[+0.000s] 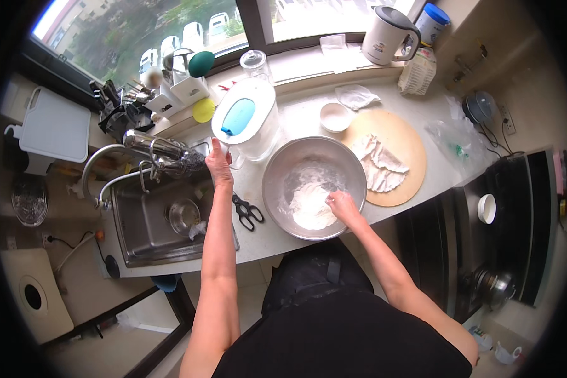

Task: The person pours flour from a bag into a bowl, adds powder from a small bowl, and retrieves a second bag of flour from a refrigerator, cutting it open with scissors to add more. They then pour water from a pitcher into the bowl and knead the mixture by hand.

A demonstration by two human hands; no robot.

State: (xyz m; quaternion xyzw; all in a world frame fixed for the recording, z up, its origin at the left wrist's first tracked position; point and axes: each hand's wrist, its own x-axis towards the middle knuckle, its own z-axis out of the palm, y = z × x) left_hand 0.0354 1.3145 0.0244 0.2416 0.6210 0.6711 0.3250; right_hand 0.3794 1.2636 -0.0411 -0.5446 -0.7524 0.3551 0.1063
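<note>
My left hand (pixel 219 160) grips the handle of a clear water pitcher (pixel 263 137) with a white and blue lid, which stands upright between the sink and a large steel mixing bowl (pixel 274 189). White flour (pixel 312 205) lies in the bowl, partly clumped. My right hand (pixel 342 205) is inside the bowl at the flour's right edge, fingers curled; whether they hold something is hard to see. To the bowl's right, a crumpled white cloth (pixel 382 165) rests on a round wooden board (pixel 413 141). A small white bowl (pixel 335 117) sits behind the mixing bowl.
Black-handled scissors (pixel 248 212) lie between the sink (pixel 141 255) and the mixing bowl. A white kettle (pixel 386 38) stands on the window ledge, with a paper bag (pixel 418 71) near it. A plastic bag (pixel 460 141) lies at the right, beyond the board. The stove (pixel 501 245) is at the far right.
</note>
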